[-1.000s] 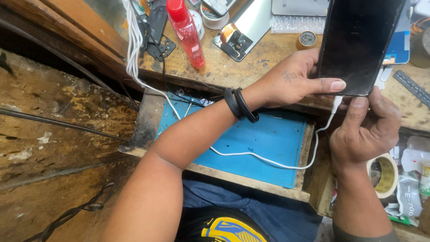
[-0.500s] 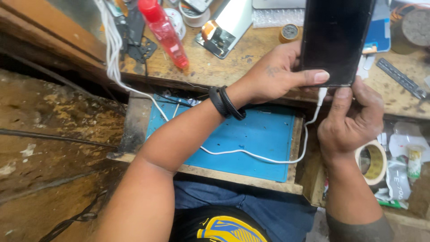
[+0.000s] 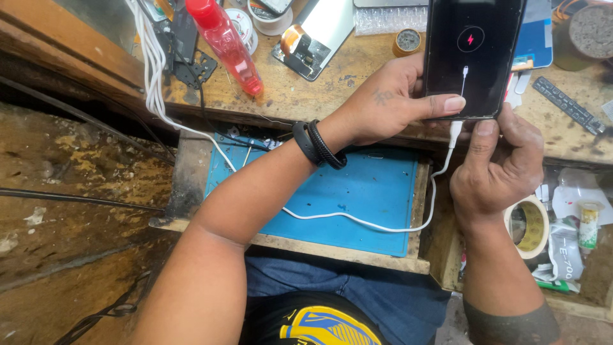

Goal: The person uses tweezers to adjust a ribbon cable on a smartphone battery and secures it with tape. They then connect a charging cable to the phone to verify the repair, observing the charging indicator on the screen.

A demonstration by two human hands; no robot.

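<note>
My left hand grips a black smartphone by its lower edge, thumb across the bottom of the screen, which shows a small red charging symbol. My right hand is just below the phone, fingers pinched on the white plug of a white cable that sits in the phone's bottom port. The cable loops down over a blue mat and runs up to the left across the wooden bench. A black band is on my left wrist.
On the wooden bench stand a red bottle, a disassembled phone back, rolls of tape and tools. A tape roll and small bottles lie in an open compartment at right. Rough wooden boards fill the left.
The phone's screen, dark before, now shows a red charging symbol. My right hand has stayed at the cable plug under the phone. The view has shifted slightly.
</note>
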